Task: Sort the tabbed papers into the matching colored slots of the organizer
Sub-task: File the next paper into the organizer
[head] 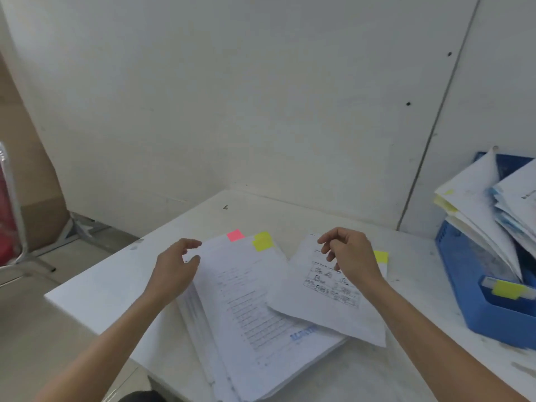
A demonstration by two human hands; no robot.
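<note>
The scene was lit brightly and evenly by soft, diffuse light. Only faint shadows were cast on the table (116, 285). Print on the papers (252, 300) was smeared by slight blur, and the wall seam (435, 134) was bent by wide-angle distortion.

A white table (116, 285) stands against pale panelled walls (261, 97) over a beige floor (29, 329).
</note>
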